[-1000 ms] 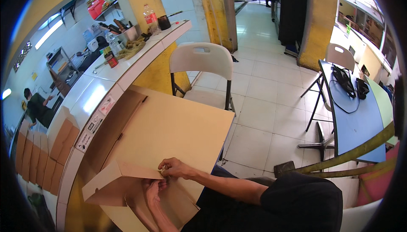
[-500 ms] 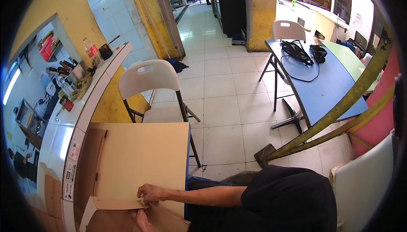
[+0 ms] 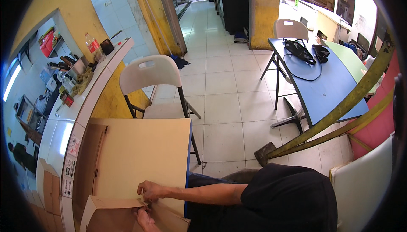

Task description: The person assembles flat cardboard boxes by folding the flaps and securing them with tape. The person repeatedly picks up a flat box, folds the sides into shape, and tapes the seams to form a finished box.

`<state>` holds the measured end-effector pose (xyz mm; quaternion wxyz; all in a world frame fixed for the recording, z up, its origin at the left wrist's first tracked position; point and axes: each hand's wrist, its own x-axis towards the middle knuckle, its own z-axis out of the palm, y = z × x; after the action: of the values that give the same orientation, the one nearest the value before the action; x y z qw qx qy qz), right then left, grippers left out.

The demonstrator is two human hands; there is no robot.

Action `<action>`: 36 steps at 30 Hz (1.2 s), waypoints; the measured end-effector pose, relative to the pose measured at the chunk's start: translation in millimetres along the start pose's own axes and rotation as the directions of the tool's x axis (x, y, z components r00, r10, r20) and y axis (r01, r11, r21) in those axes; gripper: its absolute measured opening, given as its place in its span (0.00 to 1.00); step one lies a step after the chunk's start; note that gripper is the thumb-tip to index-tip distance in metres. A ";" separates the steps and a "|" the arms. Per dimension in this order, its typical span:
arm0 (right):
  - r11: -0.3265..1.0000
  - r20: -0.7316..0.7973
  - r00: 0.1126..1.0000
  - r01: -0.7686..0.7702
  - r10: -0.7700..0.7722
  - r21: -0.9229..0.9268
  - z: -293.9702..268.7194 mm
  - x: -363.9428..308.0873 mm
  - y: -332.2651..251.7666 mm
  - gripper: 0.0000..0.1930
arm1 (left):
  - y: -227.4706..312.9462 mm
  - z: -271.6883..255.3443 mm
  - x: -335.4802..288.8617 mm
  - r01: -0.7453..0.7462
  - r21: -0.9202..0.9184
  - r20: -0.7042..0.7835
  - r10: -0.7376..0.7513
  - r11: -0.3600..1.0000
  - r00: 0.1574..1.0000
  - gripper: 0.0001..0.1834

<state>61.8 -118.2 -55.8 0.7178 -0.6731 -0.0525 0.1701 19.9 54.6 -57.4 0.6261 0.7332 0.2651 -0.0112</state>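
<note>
A brown cardboard box (image 3: 114, 203) with raised flaps stands at the near end of the tan-topped table (image 3: 140, 151). My right hand (image 3: 149, 191) reaches in from the right with its fingers pinched on the box at its corner. Just below it, my left hand (image 3: 145, 218) has its fingertips closed on the same corner from the inner side. The cardboard between the two hands is partly covered by the fingers. My left forearm is mostly cut off by the lower edge.
A tiled counter (image 3: 80, 109) runs along the left, bearing a plastic bottle (image 3: 94, 46) and jars. Folded cartons (image 3: 51, 189) lean beside it. A folding chair (image 3: 154, 79) stands past the table. At right are a blue table (image 3: 322, 88) with black straps and a yellow metal frame (image 3: 330, 117).
The view has shifted slightly. Both hands stay at the box corner; the left fingers have moved up a little, nearer the right hand.
</note>
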 end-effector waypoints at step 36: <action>0.997 0.032 0.998 -0.048 0.047 0.059 -5.2 -8.1 -9.9 0.29 | -2.8 2.7 -15.6 0.076 -0.380 0.026 -0.072 0.922 0.997 0.25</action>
<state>57.5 -126.0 -45.2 0.7323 -0.6498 -0.0424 0.1989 6.2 46.5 -55.1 0.7570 0.5874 0.2859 0.0124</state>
